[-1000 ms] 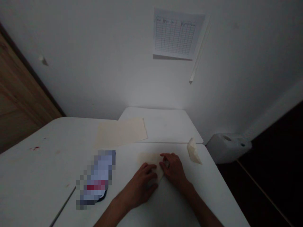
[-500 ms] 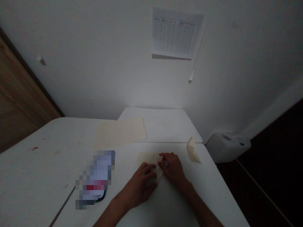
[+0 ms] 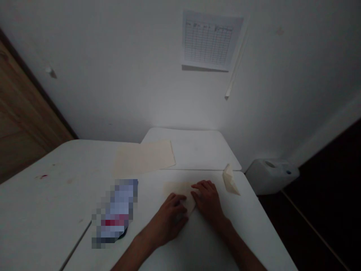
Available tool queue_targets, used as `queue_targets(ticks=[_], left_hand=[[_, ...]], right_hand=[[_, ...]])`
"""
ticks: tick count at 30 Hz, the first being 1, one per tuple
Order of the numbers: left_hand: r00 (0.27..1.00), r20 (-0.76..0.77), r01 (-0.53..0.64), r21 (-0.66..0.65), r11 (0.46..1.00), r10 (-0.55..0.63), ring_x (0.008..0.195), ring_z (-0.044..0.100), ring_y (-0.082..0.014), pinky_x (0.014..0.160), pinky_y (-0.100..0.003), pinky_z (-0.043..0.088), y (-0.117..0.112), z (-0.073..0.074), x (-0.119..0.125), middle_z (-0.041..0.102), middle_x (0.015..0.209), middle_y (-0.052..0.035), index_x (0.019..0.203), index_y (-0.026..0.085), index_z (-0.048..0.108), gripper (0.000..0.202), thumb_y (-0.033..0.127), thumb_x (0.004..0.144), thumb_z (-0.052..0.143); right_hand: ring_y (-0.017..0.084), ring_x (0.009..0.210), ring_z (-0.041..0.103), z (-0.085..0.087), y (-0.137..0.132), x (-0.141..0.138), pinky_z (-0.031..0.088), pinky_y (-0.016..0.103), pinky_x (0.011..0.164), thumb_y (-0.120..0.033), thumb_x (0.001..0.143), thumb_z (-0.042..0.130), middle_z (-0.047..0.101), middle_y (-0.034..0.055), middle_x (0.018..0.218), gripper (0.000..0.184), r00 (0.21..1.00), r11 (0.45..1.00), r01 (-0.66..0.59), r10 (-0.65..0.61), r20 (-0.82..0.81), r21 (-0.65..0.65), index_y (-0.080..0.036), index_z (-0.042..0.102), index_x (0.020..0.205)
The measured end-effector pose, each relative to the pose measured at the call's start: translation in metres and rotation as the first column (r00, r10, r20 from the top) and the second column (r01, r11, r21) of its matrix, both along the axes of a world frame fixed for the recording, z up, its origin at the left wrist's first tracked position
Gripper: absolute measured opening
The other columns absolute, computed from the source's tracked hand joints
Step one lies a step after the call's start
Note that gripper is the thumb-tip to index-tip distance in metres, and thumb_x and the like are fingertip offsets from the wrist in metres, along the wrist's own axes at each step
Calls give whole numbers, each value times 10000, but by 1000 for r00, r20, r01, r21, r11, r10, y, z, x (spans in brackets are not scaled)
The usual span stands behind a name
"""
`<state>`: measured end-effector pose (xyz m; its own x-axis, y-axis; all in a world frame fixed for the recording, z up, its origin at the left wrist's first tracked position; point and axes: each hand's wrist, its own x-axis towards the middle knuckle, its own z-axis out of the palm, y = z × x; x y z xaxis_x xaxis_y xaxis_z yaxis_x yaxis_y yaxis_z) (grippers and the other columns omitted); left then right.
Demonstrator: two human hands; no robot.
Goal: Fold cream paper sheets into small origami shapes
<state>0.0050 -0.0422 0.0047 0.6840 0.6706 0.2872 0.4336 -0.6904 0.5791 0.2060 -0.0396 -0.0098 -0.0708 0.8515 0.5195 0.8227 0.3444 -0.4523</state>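
Observation:
A small cream sheet of paper (image 3: 191, 205) lies on the white table, partly covered by my hands. My left hand (image 3: 172, 216) rests over its left and lower part, fingers bent and apart, the fingertips on the sheet. At the right edge of the paper, my right hand (image 3: 208, 199) touches down with the index finger and thumb slightly apart. Both hands bear on the paper from above, with no pinch showing. Right of my right hand stands a folded cream paper piece (image 3: 230, 180), clear of the fingers.
A larger cream sheet (image 3: 145, 158) lies at the back left, partly over a white panel (image 3: 197, 148). A blurred-out flat object (image 3: 117, 210) is left of my hands. Beyond the right table edge sits a white plastic container (image 3: 270, 175). A printed chart (image 3: 210, 41) hangs on the wall.
My right hand has shifted very slightly to the right along the edge of the paper. My left hand stays nearly still on the sheet.

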Motion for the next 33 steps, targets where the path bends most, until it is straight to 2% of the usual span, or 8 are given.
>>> queue_targets(ticks=[4,10,15,20,25,30,33], left_hand=[[1000,-7,10,6,1000,-10,1123,479,-229,949,-388,461,0,3,0,559,1222,-60,821,219,651,161,100,856,547],[1000,12,23,17,1000,-23,1071,507,-209,919,-367,472,2,2,1,563,1189,-64,751,198,632,199,92,875,518],[999,44,6,23,1000,-7,1075,515,-219,926,-387,478,3,-3,0,574,1183,-70,811,214,661,190,104,877,520],[998,65,-7,26,1000,6,1103,508,-226,945,-400,470,3,-7,0,574,1212,-62,853,227,667,185,104,871,530],[998,54,-15,28,999,13,1103,507,-231,934,-402,475,3,-8,0,577,1219,-62,827,224,665,192,87,858,534],[999,37,-5,28,1000,4,1101,513,-225,939,-397,470,3,-5,0,588,1213,-59,844,228,676,182,95,853,552],[999,47,-11,27,1000,9,1107,516,-230,940,-402,469,3,-4,0,594,1215,-59,852,229,671,139,126,852,578]], right_hand=[[197,890,535,2,-18,5,407,352,849,-153,905,557,635,34,907,119,986,987,-160,160,44,-8,-222,654,917],[204,951,518,3,-47,9,386,367,871,-105,856,565,641,26,985,200,933,944,-318,329,146,-93,-244,654,968],[226,996,508,13,-56,6,382,383,895,-132,837,569,621,39,1065,234,911,928,-323,359,205,-186,-261,661,1010],[235,1017,511,23,-62,3,388,391,910,-161,822,563,608,51,1104,276,895,915,-337,384,225,-221,-271,657,1056],[231,1018,521,22,-63,5,392,392,914,-153,811,556,624,45,1096,289,894,907,-365,404,193,-209,-271,656,1054],[246,1075,489,19,-64,8,371,409,955,-130,804,556,611,50,1151,291,927,937,-281,321,195,-210,-253,654,1049],[249,1086,480,20,-64,8,362,417,965,-135,799,568,600,43,1170,307,925,934,-275,322,204,-227,-269,657,1060]])
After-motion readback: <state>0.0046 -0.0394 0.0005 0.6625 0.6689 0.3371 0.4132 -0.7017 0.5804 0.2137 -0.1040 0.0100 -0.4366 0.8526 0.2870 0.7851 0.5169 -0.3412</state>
